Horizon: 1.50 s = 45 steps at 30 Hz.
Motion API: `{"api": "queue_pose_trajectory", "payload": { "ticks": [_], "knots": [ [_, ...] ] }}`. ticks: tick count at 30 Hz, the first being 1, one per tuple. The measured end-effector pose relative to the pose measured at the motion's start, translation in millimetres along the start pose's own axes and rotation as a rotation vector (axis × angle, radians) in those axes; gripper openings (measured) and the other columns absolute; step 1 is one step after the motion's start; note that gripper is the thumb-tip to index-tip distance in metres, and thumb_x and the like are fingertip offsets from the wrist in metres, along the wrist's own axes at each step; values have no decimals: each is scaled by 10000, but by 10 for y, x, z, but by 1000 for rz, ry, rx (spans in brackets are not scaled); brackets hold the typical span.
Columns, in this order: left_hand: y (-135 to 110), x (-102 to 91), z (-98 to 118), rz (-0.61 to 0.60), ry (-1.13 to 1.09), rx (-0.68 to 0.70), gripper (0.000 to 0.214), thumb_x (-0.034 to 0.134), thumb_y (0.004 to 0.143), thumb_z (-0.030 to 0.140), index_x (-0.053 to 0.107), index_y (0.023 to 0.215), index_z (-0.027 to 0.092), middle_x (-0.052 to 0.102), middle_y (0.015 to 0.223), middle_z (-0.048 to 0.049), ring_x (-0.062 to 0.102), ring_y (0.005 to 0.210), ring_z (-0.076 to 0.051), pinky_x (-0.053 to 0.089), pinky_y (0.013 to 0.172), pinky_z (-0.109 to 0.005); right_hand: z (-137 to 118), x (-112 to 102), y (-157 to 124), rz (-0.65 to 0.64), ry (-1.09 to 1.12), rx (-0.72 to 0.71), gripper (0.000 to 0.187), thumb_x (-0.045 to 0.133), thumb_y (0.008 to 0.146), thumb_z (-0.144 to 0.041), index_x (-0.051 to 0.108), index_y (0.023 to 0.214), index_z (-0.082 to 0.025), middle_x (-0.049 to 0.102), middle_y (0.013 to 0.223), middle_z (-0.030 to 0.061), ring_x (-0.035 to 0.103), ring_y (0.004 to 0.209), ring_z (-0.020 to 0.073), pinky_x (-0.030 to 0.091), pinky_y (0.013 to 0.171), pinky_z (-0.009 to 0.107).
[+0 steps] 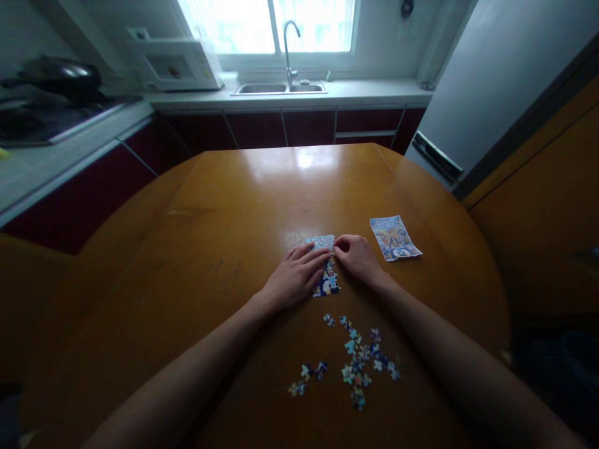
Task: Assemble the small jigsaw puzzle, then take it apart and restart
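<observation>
Over on the glossy orange-brown wooden table [224, 218], the left hand [296, 269] lies flat, fingers slightly parted, across a flat, partly joined blue-and-white jigsaw [330, 285]. The right hand [359, 257] curls thumb towards forefinger at its right edge; I'd say a join is being worked there, calling for a steady hold and light pressure. Whether it pinches anything, I can't tell. The left hand covers the jigsaw's middle, and the small multicoloured loose pieces [358, 362] blur together.
</observation>
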State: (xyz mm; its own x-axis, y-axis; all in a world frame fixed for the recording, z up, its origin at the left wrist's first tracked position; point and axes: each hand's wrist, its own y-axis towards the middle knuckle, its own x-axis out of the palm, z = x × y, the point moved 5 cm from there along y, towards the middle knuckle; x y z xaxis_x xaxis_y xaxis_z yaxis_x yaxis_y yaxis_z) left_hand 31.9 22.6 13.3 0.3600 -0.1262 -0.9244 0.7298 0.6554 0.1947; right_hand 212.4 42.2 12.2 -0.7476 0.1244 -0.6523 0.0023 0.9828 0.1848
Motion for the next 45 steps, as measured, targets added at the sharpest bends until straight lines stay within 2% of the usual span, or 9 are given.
{"api": "queue_pose_trajectory", "payload": {
  "ticks": [8,12,15,18,22,25,30,37,45],
  "knots": [
    [8,-10,0,-3,-12,1,440,440,1055,378,472,1494,363,513,1530,36,391,1456,-281,308,1200,-528,-58,8,-40,13,-116,-55,94,662,836,-172,742,788,-181,681,778,43,611,722,170,459,726,291],
    [8,-9,5,-17,5,1,446,424,1063,376,460,1506,346,505,1537,36,377,1462,-281,302,1207,-529,-25,7,-30,40,-30,-50,83,666,834,-183,735,788,-172,658,776,36,601,715,165,462,710,285],
    [10,-25,9,-10,-7,-6,437,410,1069,376,468,1500,333,502,1539,34,383,1460,-275,319,1204,-530,33,-72,-19,118,83,-32,114,628,863,-201,733,843,-161,670,805,40,599,695,160,474,687,280],
    [15,-69,3,50,-62,-22,433,391,1074,338,473,1496,295,480,1557,9,386,1458,-252,331,1217,-511,87,-172,-31,177,114,-35,171,576,854,-147,741,898,-159,684,868,50,614,744,169,487,723,292],
    [17,-136,-44,181,-178,-71,424,381,1061,256,506,1466,237,520,1514,-49,404,1442,-231,366,1215,-492,103,-170,-70,106,108,-85,211,569,852,-123,773,841,-181,656,887,51,621,802,178,493,746,301],
    [19,-142,-75,213,-211,-97,403,396,1047,222,541,1424,217,559,1468,-66,432,1416,-236,393,1198,-505,78,-109,-96,51,86,-124,236,577,859,-109,787,812,-205,637,914,48,622,846,178,499,787,305],
    [19,-104,-50,169,-140,-65,338,467,1027,209,609,1334,217,578,1453,-51,416,1420,-254,388,1199,-521,18,-37,-108,-15,20,-168,274,576,863,-83,794,799,-236,629,960,45,619,877,177,494,843,318],
    [11,-80,-34,137,-64,-53,300,530,1008,219,623,1293,230,540,1482,-51,380,1444,-256,372,1210,-508,103,-88,-86,137,119,-115,286,527,842,-48,767,827,-201,615,904,41,617,826,175,491,771,305],
    [13,-81,-38,132,-65,-62,298,519,1023,263,617,1303,239,546,1467,-57,390,1435,-267,387,1195,-530,120,-54,-80,130,133,-111,263,556,853,-73,772,815,-219,620,936,42,626,875,178,497,829,314]
  ]
}}
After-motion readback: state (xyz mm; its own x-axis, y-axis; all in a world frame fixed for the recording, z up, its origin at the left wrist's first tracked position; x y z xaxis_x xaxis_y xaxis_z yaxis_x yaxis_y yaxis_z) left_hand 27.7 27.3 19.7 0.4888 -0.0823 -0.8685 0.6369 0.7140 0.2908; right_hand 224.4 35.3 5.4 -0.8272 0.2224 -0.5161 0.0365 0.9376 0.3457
